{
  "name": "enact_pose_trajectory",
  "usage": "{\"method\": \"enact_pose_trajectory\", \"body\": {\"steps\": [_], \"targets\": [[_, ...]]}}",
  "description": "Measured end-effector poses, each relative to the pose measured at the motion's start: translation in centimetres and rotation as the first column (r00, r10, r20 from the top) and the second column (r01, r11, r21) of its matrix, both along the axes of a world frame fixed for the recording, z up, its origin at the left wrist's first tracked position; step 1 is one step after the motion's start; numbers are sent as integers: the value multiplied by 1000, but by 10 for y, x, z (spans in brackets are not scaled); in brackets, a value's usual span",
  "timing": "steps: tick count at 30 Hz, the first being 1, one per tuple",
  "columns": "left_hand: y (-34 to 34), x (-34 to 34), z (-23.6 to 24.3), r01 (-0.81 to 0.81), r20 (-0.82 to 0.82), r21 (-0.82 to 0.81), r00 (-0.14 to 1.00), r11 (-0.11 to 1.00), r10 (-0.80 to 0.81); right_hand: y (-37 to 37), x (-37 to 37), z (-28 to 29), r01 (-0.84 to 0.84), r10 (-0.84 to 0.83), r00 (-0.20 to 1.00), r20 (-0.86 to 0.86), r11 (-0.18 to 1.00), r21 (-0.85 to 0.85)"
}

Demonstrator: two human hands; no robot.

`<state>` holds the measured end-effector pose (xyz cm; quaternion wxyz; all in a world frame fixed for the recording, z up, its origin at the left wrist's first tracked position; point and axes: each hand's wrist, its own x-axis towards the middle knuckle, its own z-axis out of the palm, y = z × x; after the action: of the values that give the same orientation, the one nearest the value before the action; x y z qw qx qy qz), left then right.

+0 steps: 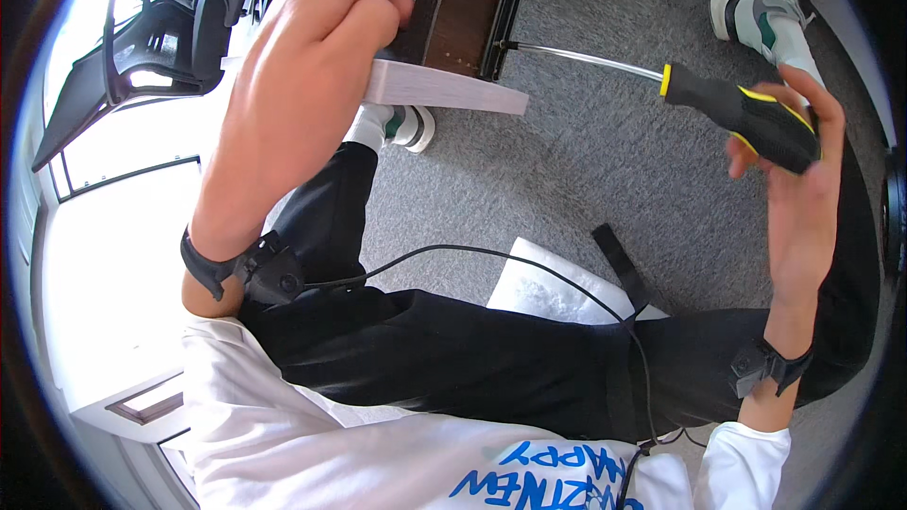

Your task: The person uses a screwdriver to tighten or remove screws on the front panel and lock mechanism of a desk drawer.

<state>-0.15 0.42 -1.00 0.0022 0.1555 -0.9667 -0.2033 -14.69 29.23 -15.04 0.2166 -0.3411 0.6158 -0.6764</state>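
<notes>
My right hand [798,161] is closed around the handle of a black and yellow screwdriver [727,104]. Its metal shaft points left, and the tip meets the black slide rail [510,0] on the outer side of a drawer. That drawer has a dark brown side [472,9] and a pale front panel [453,90]. Over the panel reaches my left hand [321,66], fingers bent against the inner edge of the drawer's side; some fingertips are hidden. Whether a screw sits at the tip is too small to tell.
A black office chair [170,38] stands at the upper left. Between my legs, white sheet packaging [539,283] and a black strap [619,264] lie on grey carpet [453,198]. A black cable [491,250] runs from my left wrist device [274,269] across my lap.
</notes>
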Motion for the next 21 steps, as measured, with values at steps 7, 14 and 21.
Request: {"method": "enact_pose_trajectory", "body": {"steps": [7, 14, 21], "targets": [[2, 1, 2, -41, -6, -23, 999, 999, 41, 0, 11, 10, 188, -157, 982, -104, 847, 497], [1, 2, 0, -12, -5, -13, 1000, 1000, 11, 7, -6, -4, 2, 23, 867, -499, 999, 50], [1, 1, 3, 9, -4, -24, 1000, 1000, -10, -4, 8, -3, 142, -152, 986, 68, 980, 139]]}}
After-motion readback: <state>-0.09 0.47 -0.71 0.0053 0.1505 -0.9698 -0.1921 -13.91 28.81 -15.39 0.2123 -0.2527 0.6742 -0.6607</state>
